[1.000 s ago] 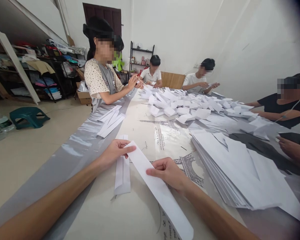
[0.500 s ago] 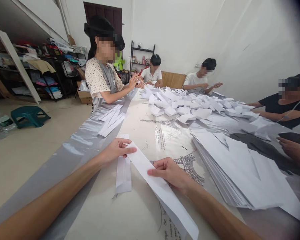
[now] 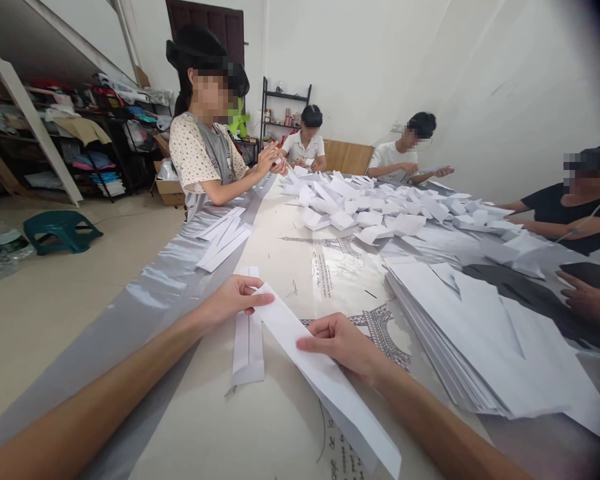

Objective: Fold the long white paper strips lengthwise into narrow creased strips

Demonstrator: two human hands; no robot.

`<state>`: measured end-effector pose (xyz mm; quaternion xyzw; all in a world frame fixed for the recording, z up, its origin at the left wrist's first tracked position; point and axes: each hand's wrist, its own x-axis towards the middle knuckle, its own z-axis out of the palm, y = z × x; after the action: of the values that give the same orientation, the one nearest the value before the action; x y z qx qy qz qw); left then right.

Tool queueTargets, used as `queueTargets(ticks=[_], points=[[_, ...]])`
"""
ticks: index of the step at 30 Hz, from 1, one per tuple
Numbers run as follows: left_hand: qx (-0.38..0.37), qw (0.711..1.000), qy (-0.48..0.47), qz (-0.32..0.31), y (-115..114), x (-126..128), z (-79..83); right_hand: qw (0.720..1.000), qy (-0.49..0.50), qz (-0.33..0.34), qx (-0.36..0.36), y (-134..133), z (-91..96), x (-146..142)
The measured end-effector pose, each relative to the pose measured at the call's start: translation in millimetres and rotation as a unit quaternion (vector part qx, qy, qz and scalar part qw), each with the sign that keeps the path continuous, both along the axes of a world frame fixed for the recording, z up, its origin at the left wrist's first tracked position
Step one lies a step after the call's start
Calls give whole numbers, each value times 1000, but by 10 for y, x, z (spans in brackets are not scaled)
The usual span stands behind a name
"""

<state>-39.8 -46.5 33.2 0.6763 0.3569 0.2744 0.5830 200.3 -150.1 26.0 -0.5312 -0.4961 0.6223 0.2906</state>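
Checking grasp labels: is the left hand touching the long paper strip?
Touching. The head view shows the left hand with its thumb laid over the far end of the long paper strip, while the right hand grips its middle.

White walls [image 3: 380, 60], dark door [image 3: 205, 30] at back. Pale tiled floor [image 3: 55, 293], green stool [image 3: 60, 231]. Cluttered shelving [image 3: 95, 147] at left.

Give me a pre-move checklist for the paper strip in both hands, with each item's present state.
1. Left hand pinches the far end of the paper strip: ok.
2. Right hand grips the strip's middle: ok.
3. Near end of the strip free of the table: cannot tell.
4. Folded piece lies flat under the strip's far end: ok.
5. Sheet stack sits apart from the strip: ok.
6. Strip's crease fully pressed: cannot tell.
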Motion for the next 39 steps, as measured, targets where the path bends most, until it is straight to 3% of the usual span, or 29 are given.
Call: queueTargets(ticks=[16,29,39], points=[[-39,990,46,-125,88,-135,48,999,-41,25,-10,4,24,16],[-5,986,72,-148,97,-137,-19,995,-67,72,20,10,-72,44],[16,991,70,-110,66,-61,-71,994,-71,75,18,20,-38,51]])
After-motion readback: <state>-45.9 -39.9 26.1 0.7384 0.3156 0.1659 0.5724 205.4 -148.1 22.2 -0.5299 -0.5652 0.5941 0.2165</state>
